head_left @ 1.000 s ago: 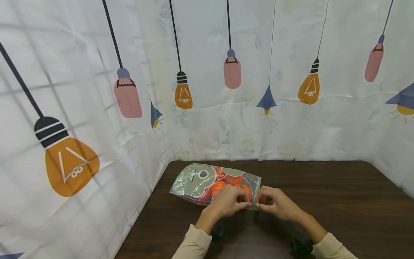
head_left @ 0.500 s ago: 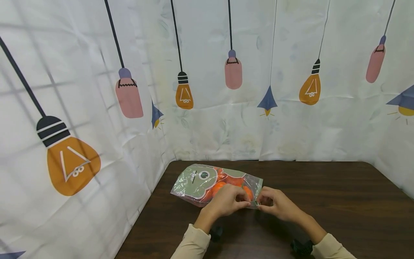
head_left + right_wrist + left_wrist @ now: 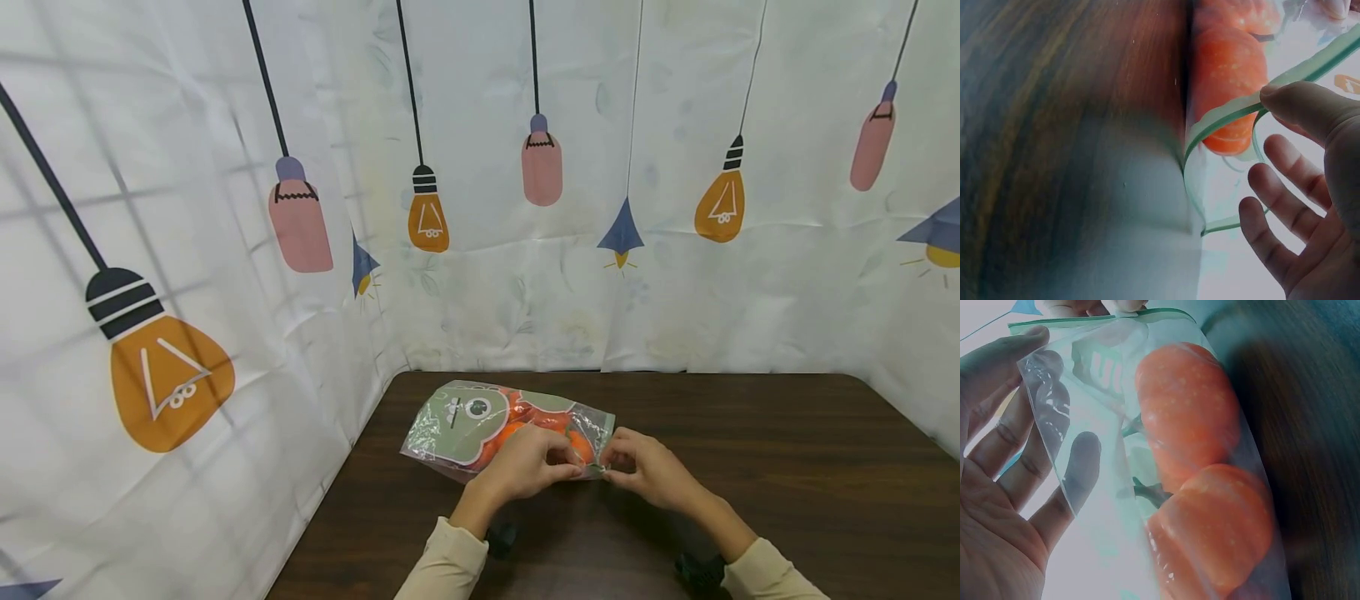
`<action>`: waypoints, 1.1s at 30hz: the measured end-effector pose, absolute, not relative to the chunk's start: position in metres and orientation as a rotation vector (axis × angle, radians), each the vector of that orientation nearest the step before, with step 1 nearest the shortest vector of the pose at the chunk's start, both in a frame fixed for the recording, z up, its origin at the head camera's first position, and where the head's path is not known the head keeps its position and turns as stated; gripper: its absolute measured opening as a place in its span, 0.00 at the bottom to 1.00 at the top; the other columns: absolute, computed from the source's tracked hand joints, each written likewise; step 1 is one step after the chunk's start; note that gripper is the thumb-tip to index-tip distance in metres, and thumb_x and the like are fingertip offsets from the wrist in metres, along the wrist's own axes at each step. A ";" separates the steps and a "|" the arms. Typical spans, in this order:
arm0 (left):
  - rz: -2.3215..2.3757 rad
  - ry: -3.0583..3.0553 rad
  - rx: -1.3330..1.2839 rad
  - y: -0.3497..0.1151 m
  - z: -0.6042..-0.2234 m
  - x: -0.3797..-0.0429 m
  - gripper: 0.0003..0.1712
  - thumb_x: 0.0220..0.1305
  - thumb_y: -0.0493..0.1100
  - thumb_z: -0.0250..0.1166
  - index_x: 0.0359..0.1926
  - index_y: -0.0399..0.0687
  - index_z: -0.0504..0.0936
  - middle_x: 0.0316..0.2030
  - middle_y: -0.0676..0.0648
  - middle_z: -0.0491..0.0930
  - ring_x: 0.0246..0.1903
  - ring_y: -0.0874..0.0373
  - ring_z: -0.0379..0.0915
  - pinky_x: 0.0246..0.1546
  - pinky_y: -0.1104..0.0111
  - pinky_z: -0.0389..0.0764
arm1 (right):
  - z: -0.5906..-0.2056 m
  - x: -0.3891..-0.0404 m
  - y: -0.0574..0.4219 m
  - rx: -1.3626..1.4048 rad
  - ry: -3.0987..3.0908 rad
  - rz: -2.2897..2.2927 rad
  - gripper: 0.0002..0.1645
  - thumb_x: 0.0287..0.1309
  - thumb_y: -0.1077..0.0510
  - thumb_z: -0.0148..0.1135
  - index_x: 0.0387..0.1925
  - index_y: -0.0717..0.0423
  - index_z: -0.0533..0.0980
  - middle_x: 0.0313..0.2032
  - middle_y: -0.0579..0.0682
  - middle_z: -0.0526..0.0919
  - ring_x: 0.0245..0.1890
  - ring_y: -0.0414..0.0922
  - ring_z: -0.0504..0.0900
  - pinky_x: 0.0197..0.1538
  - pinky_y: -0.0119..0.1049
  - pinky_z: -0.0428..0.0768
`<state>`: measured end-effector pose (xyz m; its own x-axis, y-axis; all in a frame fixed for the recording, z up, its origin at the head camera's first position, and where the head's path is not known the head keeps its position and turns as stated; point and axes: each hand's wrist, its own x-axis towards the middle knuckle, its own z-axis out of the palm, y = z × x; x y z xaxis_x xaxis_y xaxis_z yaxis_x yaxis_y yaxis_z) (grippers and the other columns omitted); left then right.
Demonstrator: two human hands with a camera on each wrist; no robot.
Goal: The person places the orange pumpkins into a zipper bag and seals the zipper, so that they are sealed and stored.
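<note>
A clear zip bag (image 3: 461, 425) printed with a pale green cartoon face lies on the table at the middle left. Inside it are several orange-red lobed fruits or vegetables (image 3: 1188, 403) with green stems. My left hand (image 3: 525, 462) pinches the bag's near side by its right end, the other fingers spread behind the film in the left wrist view. My right hand (image 3: 648, 471) pinches the green zip strip (image 3: 1225, 119) between thumb and forefinger, its remaining fingers loosely bent. In the right wrist view the strip's two sides stand apart below that pinch.
A dark brown wooden table (image 3: 787, 467) extends to the right of the hands. White cloth (image 3: 487, 308) printed with hanging lamps encloses it at the back and sides. Dark wrist devices (image 3: 697, 573) sit by the cream sleeves (image 3: 772, 575).
The bag has shifted slightly right, and its near right corner sits higher between the hands. My right hand has moved a little right along with it; the left hand stays nearly in place.
</note>
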<state>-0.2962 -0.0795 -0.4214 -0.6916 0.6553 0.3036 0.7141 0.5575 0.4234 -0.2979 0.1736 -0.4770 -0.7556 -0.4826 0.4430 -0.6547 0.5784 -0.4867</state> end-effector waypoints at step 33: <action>-0.911 -2.653 -1.206 -0.083 -0.418 -0.294 0.06 0.63 0.45 0.73 0.29 0.55 0.86 0.20 0.62 0.81 0.20 0.78 0.70 0.26 0.82 0.72 | -0.474 -0.303 0.192 0.687 -2.659 0.537 0.12 0.52 0.52 0.77 0.32 0.36 0.79 0.34 0.38 0.77 0.34 0.38 0.79 0.32 0.30 0.74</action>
